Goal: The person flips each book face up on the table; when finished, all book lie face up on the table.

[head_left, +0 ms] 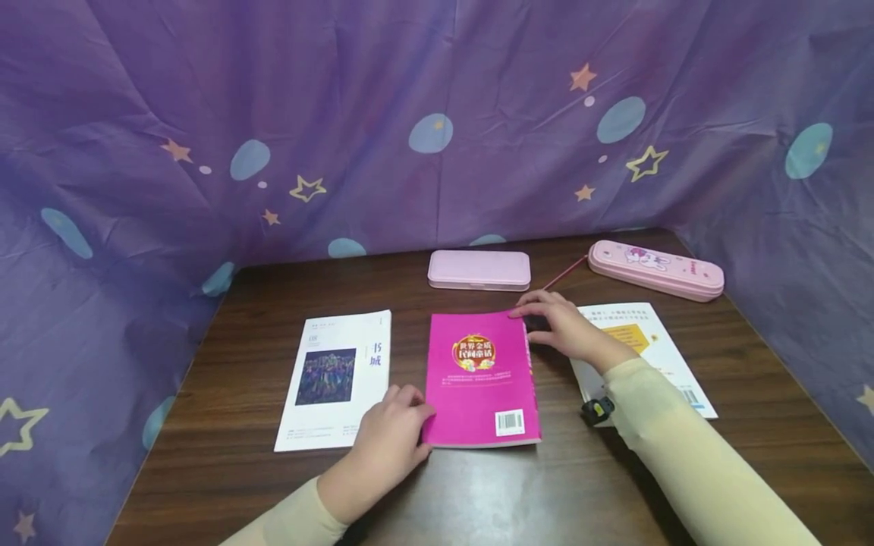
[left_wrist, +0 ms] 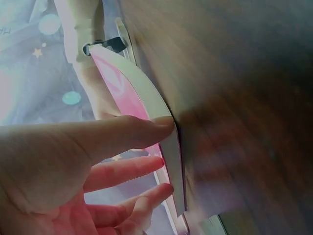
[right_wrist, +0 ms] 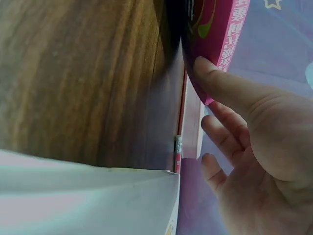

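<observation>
A bright pink book (head_left: pixel 471 394) lies between both hands, its back cover with a barcode facing up. My left hand (head_left: pixel 389 425) holds its near left corner. In the left wrist view, the thumb (left_wrist: pixel 156 128) presses the page edges while fingertips touch the adjoining side. At the far right corner, my right hand (head_left: pixel 563 326) grips the book, the thumb (right_wrist: pixel 208 68) against its spine side and the fingers around the corner. A white magazine (head_left: pixel 372 394) with a dark picture lies left of the pink book. To the right, a white book (head_left: pixel 655 364) is partly covered by the right forearm.
A plain pink pencil case (head_left: pixel 478 271) stands behind the pink book. At the back right is another pink case (head_left: pixel 655 269) with a rabbit print. A red pencil (head_left: pixel 565 273) lies between them. Purple patterned cloth (head_left: pixel 382 91) hangs around the wooden table (head_left: pixel 225 364).
</observation>
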Motion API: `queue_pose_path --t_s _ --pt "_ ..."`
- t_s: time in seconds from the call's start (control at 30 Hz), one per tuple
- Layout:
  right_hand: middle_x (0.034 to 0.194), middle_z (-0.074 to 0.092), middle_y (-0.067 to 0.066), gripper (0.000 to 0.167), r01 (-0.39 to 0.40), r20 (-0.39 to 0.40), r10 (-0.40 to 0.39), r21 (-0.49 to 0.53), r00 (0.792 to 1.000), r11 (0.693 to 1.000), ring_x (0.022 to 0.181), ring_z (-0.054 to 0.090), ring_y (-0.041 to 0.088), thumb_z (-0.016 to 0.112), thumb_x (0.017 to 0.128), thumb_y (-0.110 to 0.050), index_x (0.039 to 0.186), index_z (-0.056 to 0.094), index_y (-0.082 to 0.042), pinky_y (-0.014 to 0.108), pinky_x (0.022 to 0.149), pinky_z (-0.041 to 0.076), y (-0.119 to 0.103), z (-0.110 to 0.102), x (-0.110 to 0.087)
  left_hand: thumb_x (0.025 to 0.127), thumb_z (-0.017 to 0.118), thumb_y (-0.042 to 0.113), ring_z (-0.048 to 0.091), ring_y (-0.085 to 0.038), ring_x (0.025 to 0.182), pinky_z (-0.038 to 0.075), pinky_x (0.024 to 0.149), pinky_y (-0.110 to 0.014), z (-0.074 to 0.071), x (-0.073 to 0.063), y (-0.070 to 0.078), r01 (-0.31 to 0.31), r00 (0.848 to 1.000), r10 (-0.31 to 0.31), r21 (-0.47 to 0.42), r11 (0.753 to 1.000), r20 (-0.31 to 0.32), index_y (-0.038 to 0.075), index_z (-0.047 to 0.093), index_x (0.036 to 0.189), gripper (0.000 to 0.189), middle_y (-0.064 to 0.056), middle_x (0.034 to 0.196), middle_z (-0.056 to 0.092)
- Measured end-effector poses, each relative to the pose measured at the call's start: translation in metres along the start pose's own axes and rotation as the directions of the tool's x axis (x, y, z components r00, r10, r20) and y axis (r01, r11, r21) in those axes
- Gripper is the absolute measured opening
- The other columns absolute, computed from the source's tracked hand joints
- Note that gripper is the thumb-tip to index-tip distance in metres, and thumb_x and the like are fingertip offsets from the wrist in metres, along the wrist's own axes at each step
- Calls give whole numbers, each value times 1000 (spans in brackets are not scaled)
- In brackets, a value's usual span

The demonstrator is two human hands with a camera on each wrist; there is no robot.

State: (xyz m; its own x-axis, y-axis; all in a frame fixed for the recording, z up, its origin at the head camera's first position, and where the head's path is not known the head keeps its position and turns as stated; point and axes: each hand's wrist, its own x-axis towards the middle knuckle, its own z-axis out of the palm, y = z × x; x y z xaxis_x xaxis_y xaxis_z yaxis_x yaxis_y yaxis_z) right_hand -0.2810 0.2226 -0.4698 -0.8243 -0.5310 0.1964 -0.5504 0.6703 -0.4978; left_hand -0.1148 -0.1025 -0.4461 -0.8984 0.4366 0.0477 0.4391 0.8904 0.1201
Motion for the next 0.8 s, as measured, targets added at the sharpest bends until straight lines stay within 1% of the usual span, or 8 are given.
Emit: queue_pose_path --t_s 0.1,0.3,0.43,0.5,0.57,0.67,0.73,0.8 --pt "136 59 17 44 -1 -4 1 33 1000 999 129 50 44 83 86 -11 128 72 -10 70 107 33 0 -2 -1 72 93 32 58 -18 93 53 71 -28 2 1 1 5 1000 -5 3 1000 -20 14 79 111 45 -3 107 70" --pt "133 60 17 39 -1 -7 2 82 1000 997 128 51 43 81 89 -13 127 72 -9 67 109 34 1 -4 -3 71 92 35 59 -19 92 54 71 -30 6 -1 3 -6 996 13 79 997 -89 11 78 108 46 -4 102 69" --pt "130 62 18 38 22 -21 -20 120 1000 993 125 54 41 81 88 -12 124 73 -6 62 111 38 3 -3 -3 70 92 35 59 -19 93 53 71 -31 7 -2 3 18 994 -8 87 996 -111 12 78 108 46 -4 102 70" --pt "128 62 18 37 43 -30 -39 131 999 990 124 55 40 81 87 -11 123 73 -5 60 111 39 5 -4 -3 70 92 33 60 -19 91 53 69 -31 6 -4 3 38 990 -27 77 996 -136 14 79 108 45 -3 101 71" --pt "126 63 19 37 66 -43 -61 136 997 988 121 57 40 82 86 -9 121 73 -4 59 110 40 7 -4 -2 69 90 30 60 -18 88 53 65 -30 5 -5 2 59 983 -47 61 996 -179 16 80 105 40 -1 98 73" --pt "128 63 19 35 91 -58 -84 139 995 986 124 56 41 81 87 -8 121 73 -4 60 111 38 7 -6 -2 68 87 25 59 -15 79 49 57 -26 4 -7 -1 85 964 -75 29 996 -255 19 81 98 31 2 92 74" --pt "129 65 19 34 98 -70 -89 154 994 983 125 57 41 81 87 -9 120 73 -5 59 112 37 7 -8 -1 68 84 24 56 -13 74 43 53 -23 2 -8 -4 101 953 -97 0 995 -287 21 80 96 28 4 89 74" --pt "128 67 15 31 93 -79 -80 175 994 980 125 58 37 80 88 -9 119 73 -7 57 112 37 5 -11 -1 70 82 24 53 -11 71 38 51 -21 -1 -9 -8 117 944 -124 -41 992 -307 22 80 96 26 6 89 75"
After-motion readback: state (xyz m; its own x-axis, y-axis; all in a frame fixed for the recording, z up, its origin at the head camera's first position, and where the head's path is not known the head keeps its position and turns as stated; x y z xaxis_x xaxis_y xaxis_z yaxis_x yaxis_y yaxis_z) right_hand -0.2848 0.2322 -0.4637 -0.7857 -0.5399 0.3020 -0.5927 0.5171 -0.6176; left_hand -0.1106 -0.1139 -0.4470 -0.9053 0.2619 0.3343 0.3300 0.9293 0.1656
